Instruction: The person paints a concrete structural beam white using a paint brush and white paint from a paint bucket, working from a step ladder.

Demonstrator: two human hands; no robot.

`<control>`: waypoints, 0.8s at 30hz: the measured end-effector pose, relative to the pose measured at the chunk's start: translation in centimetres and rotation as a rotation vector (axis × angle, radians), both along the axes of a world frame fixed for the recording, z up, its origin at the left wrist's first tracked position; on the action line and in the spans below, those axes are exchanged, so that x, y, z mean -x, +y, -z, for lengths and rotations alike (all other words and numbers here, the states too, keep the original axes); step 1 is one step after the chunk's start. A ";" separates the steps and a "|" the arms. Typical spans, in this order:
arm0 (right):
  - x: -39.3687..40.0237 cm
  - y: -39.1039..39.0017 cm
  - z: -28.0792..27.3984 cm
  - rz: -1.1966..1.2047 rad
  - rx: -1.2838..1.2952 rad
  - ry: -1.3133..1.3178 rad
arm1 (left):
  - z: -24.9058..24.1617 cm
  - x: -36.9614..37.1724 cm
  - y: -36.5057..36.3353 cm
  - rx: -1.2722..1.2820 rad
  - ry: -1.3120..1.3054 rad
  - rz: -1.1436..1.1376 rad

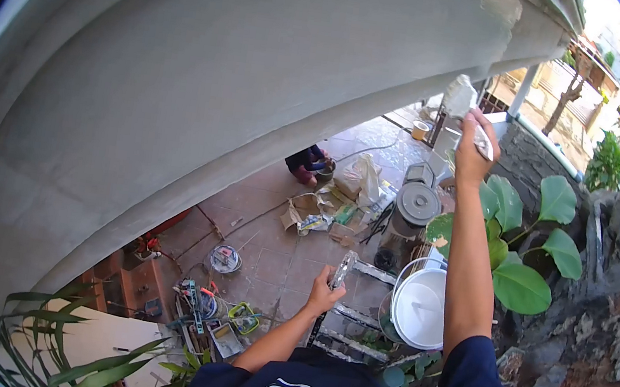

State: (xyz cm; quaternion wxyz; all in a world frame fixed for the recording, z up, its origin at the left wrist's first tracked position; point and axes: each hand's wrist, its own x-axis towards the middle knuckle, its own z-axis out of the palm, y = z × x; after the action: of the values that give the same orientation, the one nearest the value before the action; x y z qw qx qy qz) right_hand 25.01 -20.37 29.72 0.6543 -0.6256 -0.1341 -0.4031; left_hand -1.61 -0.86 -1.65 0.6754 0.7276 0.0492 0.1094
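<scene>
My right hand (475, 149) is raised at the upper right, its fingers closed round the handle of a trowel (461, 96) with whitish material on its blade. The blade is near the lower edge of a grey plastered surface (227, 49). Lower down, my left hand (324, 293) is closed on the top of a ladder rail (345, 265) spattered with white. A white bucket (420, 306) hangs beside the ladder, below my right forearm.
On the tiled floor below, a person (304, 164) crouches by a small bucket. Sacks (359, 178), a lidded grey bin (417, 203), a pail (225, 258) and tools lie around. Large leaves (521, 288) and a rough rock wall (576, 369) stand at the right.
</scene>
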 end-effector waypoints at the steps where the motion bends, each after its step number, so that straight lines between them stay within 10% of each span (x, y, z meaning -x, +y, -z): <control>1: 0.0 0.9 -0.5 0.035 0.048 -0.092 | -0.1 -0.1 0.0 0.000 0.009 -0.003; 6: 12.1 11.9 -3.7 0.066 0.353 -0.518 | -1.0 0.6 -0.3 -0.001 0.019 -0.035; 12: 28.6 21.3 -2.9 -0.673 0.310 -0.678 | -4.8 0.9 -0.4 0.144 0.321 0.022; 17: 20.9 20.3 -2.4 -0.634 0.216 -0.716 | 4.3 -0.1 -0.2 0.025 0.010 -0.005; 24: 8.9 6.7 -0.4 -0.163 0.025 -0.114 | -1.6 0.9 -0.3 -0.075 0.063 -0.045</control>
State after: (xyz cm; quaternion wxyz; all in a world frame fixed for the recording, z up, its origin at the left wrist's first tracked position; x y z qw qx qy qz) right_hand 16.07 -13.68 30.07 0.6684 -0.5968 -0.2267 -0.3817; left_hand -2.50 -1.19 0.00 0.6433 0.7541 0.0827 0.1033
